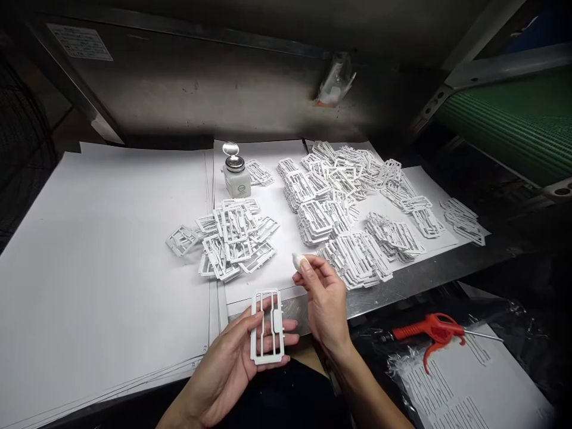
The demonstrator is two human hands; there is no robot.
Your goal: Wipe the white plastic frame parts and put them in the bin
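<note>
The white frame (277, 322) in hand is held at the near edge of the bench (402, 277), its far end overlapping that edge in this view. Its long axis runs almost straight from the person's body toward the bench's far edge, with the small tabs along its right side.

The left hand (232, 360) has it: palm turned up, fingers spread beneath, thumb closed over the left rail. The right hand (327, 298) is to the right of the frame and a little farther from the body, thumb pinched against a curled forefinger on a small white wad (297, 260). So the frame lies left of the wad and nearer the body — the two are near each other but apart, with a clear gap between.

Past the frame's far end, on the white paper (111, 238) covering the bench, is a loose pile (236, 226) of similar frames, lying at mixed angles. Behind it stands a bottle (238, 182), upright, its metal lid raised. Neater stacks (315, 219) reach from beyond the right hand toward the bench's far right corner. Off the near edge, to the right — a red air gun (440, 329) lies on its side.
</note>
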